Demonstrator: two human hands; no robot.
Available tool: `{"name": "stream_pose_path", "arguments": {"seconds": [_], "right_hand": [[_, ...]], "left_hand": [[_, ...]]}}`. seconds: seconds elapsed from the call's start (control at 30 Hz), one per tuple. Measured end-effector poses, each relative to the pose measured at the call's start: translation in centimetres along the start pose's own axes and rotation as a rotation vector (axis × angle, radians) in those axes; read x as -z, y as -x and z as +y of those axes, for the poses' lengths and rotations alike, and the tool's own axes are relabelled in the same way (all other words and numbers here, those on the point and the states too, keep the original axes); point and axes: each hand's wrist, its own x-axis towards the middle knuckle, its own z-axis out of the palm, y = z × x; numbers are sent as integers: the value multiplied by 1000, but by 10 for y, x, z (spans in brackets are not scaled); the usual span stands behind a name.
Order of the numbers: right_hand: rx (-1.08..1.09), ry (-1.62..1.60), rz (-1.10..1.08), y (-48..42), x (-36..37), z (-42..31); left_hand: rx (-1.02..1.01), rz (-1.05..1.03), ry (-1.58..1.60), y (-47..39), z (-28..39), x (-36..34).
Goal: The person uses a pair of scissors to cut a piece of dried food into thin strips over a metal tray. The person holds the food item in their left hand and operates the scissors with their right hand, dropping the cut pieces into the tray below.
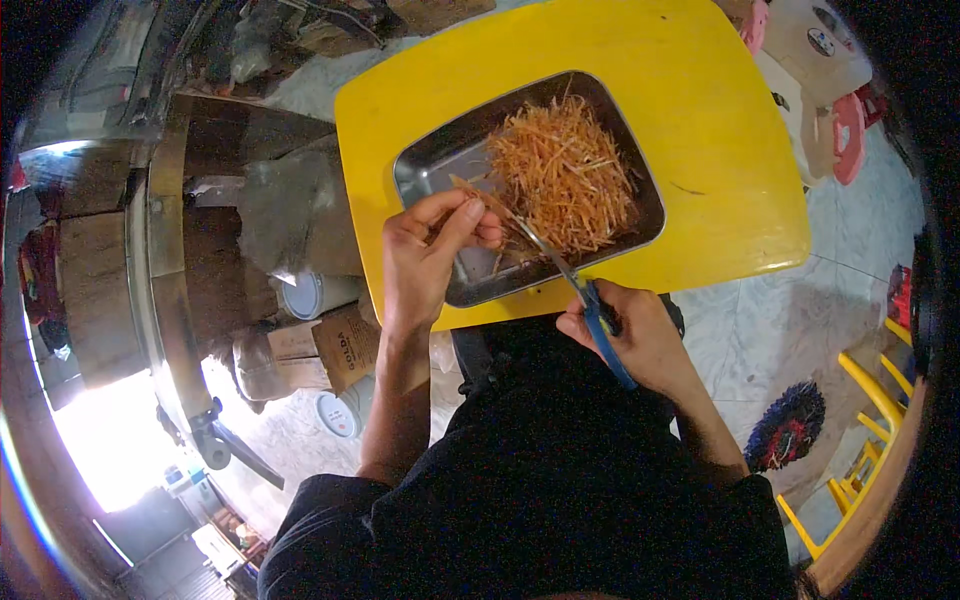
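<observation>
A rectangular metal tray (405,174) lies on the yellow table (720,112), holding a heap of thin orange-brown dried strips (566,176). Over the tray's near left part, my left hand (442,240) pinches a small orange-brown strip (484,196) between thumb and fingers. My right hand (637,330) grips the blue-handled scissors (555,259) at the table's near edge. Their blades point up and left, their tips close to the pinched strip at the heap's left side. Whether the blades touch the strip cannot be told.
A thin dark strand (686,189) lies on the table right of the tray. Cardboard boxes (345,349) and lidded white buckets (337,414) stand at left. On the right are a yellow metal frame (874,390), a dark shaggy mat (787,426) and pink-handled plastic containers (814,135).
</observation>
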Motion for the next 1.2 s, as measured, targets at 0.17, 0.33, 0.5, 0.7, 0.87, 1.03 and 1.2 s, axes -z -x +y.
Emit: {"name": "stream_pose_path", "arguments": {"seconds": [0.17, 0.33, 0.5, 0.7, 0.87, 1.03, 1.2], "right_hand": [[10, 169, 10, 0, -2, -1], [6, 115, 34, -3, -4, -2], [-12, 92, -5, -2, 1, -7], [-79, -30, -127, 0, 11, -13], [-187, -206, -255, 0, 15, -15], [-148, -131, -206, -1, 11, -12], [-110, -5, -117, -2, 11, -15]], "left_hand": [[25, -44, -53, 3, -1, -1], [6, -103, -87, 6, 0, -3], [15, -127, -120, 6, 3, -2], [-7, -182, -164, 3, 6, 0], [6, -203, -129, 3, 6, 3], [4, -204, -132, 4, 9, 5], [1, -203, -269, 4, 17, 6]]}}
